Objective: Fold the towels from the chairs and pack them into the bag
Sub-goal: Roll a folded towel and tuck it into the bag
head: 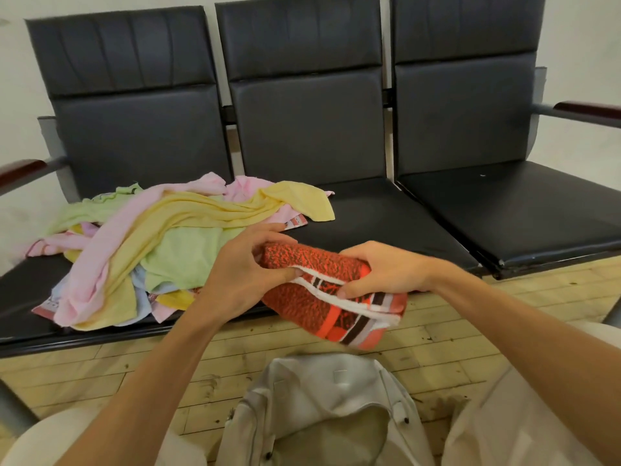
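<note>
Hands both on one red towel (322,307), folded into a thick bundle, orange-red speckle with white, black and grey stripes along one edge. Left hand (242,274) grasps its left end: fingers (265,232) curled over the top, thumb pressed against the white stripe. Right hand (386,270) grasps the right end, fingers wrapped over the top, thumb on the stripe at the near side. Towel is held in the air, off the seat, over the front edge of the middle chair and the floor (100,375), above and just beyond the bag (319,375). Bag is whitish, backpack type, on the floor between the person's knees (524,415), top gaping open, pale lining showing; contents cannot be told. Towel pile (161,237) lies unfolded on the left seat, spilling onto the middle one: yellow towel (208,210) on top, pink towel (111,240) draped down the front, green towel (181,250) in the middle, bits of blue and patterned cloth beneath. Left hand is just beside the pile, contact unclear. Chairs (302,112): three black padded ones joined in a row against a pale wall (20,79), dark red armrests (20,171) at both ends. Floor is pale wooden boards, scuffed.
</note>
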Demonstrator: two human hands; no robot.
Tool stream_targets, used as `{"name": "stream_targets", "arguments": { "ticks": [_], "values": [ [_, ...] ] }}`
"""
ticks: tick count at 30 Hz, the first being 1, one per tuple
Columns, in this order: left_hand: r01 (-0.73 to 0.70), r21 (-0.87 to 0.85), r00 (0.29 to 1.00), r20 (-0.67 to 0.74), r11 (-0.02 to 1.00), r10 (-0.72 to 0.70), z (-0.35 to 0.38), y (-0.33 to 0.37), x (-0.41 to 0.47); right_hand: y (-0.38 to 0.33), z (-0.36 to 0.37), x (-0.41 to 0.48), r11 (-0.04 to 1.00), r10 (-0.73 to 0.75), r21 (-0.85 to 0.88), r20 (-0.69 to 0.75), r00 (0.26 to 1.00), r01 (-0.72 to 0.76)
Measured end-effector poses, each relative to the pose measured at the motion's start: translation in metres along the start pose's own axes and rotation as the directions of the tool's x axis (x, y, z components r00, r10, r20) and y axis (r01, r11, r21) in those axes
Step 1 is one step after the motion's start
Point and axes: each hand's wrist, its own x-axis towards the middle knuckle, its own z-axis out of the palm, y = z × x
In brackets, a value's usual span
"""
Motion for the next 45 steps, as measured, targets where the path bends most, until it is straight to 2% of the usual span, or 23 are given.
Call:
{"name": "stream_targets", "arguments": {
  "ticks": [3,7,9,13,15,19,23,27,32,35,40,44,45],
  "values": [
    [0.047,-0.009,0.989,0.144,0.999,-0.045,-0.001,-0.002,-0.002,-0.006,-0.014,-0.009,0.996,-0.042,-0.083,0.029,0.999,0.044],
    [0.103,-0.024,0.931,0.354,0.994,-0.088,0.002,-0.002,-0.005,-0.011,-0.021,-0.015,0.991,-0.052,-0.121,0.104,0.993,0.065],
    [0.097,-0.027,0.923,0.377,0.995,-0.08,0.003,0.0,-0.006,-0.01,-0.026,-0.016,0.989,-0.046,-0.137,0.094,0.994,0.059],
    [0.097,-0.056,0.92,0.387,0.994,-0.067,0.009,0.003,-0.01,-0.005,-0.03,-0.014,0.94,-0.05,-0.338,0.013,0.999,0.051],
    [0.108,-0.095,0.925,0.375,0.99,-0.065,0.013,0.003,-0.011,-0.004,-0.031,-0.014,0.923,-0.063,-0.382,-0.028,0.998,0.048],
    [0.23,-0.344,0.952,0.275,0.91,-0.137,0.013,0.004,-0.006,0.0,-0.042,-0.023,0.972,-0.048,-0.233,-0.021,0.999,0.042],
    [0.263,-0.55,0.964,0.192,0.792,-0.187,0.009,0.006,-0.004,0.0,-0.039,-0.032,0.996,-0.081,0.031,-0.031,0.996,0.082],
    [0.315,-0.564,0.946,0.248,0.763,-0.208,0.006,0.002,-0.005,0.001,-0.034,-0.032,0.979,-0.12,0.154,-0.07,0.99,0.13],
    [0.26,-0.545,0.956,0.259,0.797,-0.135,0.005,0.002,-0.005,0.005,-0.041,-0.028,0.947,-0.115,0.288,-0.119,0.986,0.146],
    [0.245,-0.597,0.966,0.22,0.764,-0.137,0.005,0.005,-0.003,0.005,-0.041,-0.024,0.938,-0.136,0.283,-0.23,0.964,0.2],
    [0.33,-0.648,0.944,0.205,0.686,-0.26,0.012,0.008,-0.002,0.006,-0.034,-0.012,0.952,-0.217,0.115,-0.405,0.888,0.285],
    [0.448,-0.726,0.889,0.427,0.522,-0.168,0.001,0.006,-0.003,0.007,-0.033,-0.013,0.957,-0.237,0.059,-0.399,0.886,0.283],
    [0.467,-0.711,0.879,0.439,0.525,-0.188,0.0,0.006,-0.004,0.007,-0.033,-0.014,0.961,-0.233,0.046,-0.388,0.892,0.271]
  ]
}}
